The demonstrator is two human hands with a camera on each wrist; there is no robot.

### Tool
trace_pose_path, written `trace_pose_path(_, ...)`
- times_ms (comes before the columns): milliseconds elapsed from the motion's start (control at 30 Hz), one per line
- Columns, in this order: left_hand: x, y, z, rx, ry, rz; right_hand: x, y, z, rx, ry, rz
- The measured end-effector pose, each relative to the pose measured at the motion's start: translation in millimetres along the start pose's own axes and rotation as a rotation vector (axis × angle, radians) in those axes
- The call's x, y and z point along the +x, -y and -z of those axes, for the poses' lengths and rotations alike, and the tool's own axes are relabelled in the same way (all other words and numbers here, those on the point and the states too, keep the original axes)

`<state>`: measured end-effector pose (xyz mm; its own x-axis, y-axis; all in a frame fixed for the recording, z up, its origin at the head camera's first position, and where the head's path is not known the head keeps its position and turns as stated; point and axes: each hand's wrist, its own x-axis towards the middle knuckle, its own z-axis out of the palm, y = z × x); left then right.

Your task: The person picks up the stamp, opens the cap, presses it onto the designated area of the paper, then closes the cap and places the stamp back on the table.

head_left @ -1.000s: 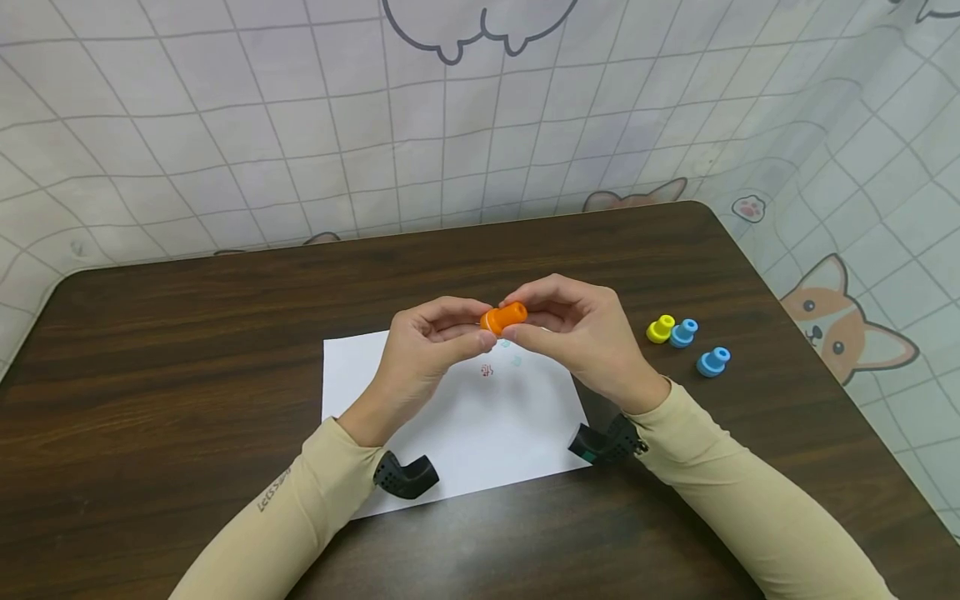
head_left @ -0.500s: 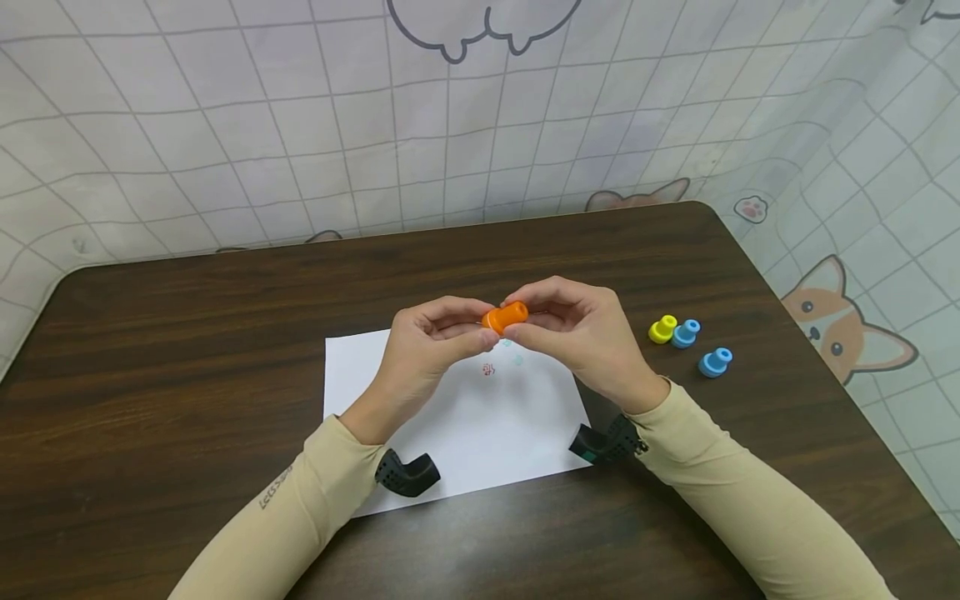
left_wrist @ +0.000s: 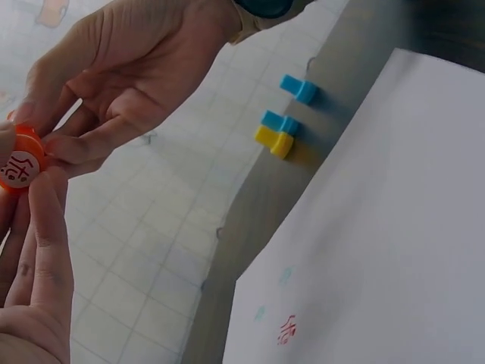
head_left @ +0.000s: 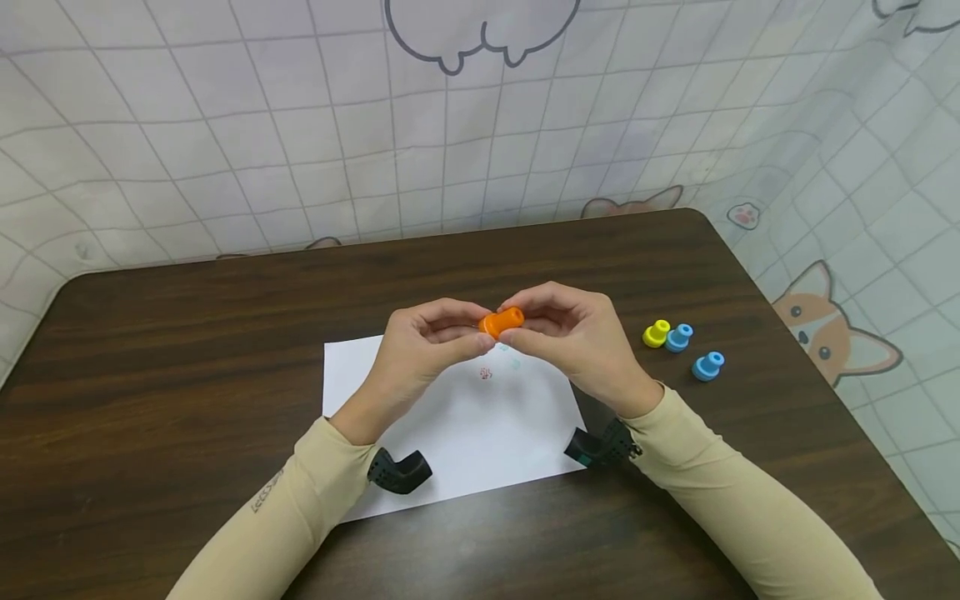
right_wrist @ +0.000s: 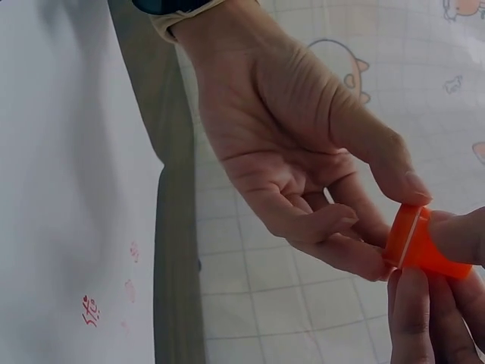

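In the head view an orange toy stamp (head_left: 502,322) is held in the air between both hands, above the far edge of a white sheet of paper (head_left: 480,442). My left hand (head_left: 416,350) pinches its wide end between thumb and fingers. My right hand (head_left: 577,337) grips the stamp from the other side, its thumb and fingertips touching it. A white end face with a red character (left_wrist: 20,169) shows in the left wrist view. On the paper are a small red print (head_left: 486,373) and faint teal prints (head_left: 516,364).
To the right on the dark wooden table (head_left: 187,375) stand a yellow stamp (head_left: 656,334) and a blue stamp (head_left: 679,337) side by side. Another blue stamp (head_left: 708,367) stands a little nearer. A white gridded curtain (head_left: 300,125) hangs behind the table.
Both hands keep hold of the orange stamp in nearly the same place. The head view has tilted slightly, so the table and stamps sit a little differently in the frame.
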<state>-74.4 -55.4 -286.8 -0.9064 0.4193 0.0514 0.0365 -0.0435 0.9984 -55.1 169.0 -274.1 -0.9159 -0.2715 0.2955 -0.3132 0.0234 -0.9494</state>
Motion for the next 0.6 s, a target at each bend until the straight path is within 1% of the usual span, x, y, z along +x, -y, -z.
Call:
trace_pose_path(167,-1.0,-4.2,4.7,0.12,0.012,-0.025,0,1,-1,-0.014,0.008,0.003)
trace_pose_path(333,-0.8,-7.9,7.9,0.222,0.029,-0.093,0,1,-2,-0.034,0.001,-0.004)
trace_pose_path(433,-3.0,-8.9,12.3,0.291,0.025,-0.143,2,1,-4,-0.058,0.001,-0.01)
trace_pose_path(600,-7.0,-8.4,20.2,0.409,-0.01,-0.185,1,0,-1,-0.102,-0.025,-0.04)
